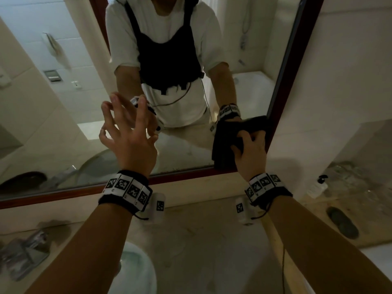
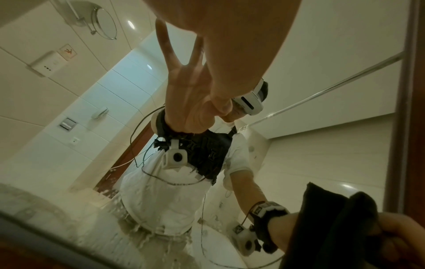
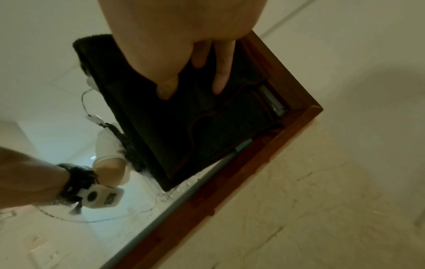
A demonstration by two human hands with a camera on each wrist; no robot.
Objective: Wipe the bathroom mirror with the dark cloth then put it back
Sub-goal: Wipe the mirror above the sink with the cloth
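The bathroom mirror (image 1: pixel 63 102) has a red-brown wooden frame (image 1: pixel 282 92). My right hand (image 1: pixel 250 145) grips the bunched dark cloth (image 1: pixel 222 151) and holds it against the glass in the lower right corner, next to the frame. In the right wrist view the cloth (image 3: pixel 184 127) lies on the glass under my thumb and fingers (image 3: pixel 219 80), right inside the frame corner (image 3: pixel 299 118). My left hand (image 1: pixel 127 128) is raised before the glass left of centre, fingers spread and holding nothing. Whether its fingertips touch the glass I cannot tell.
Below the mirror runs a pale stone counter (image 1: pixel 201 240) with a white basin (image 1: pixel 135 270) and a chrome faucet (image 1: pixel 27 245) at the left. A small dark oval object (image 1: pixel 342 222) and a pale bottle (image 1: pixel 318 185) stand on the counter's right side by the wall.
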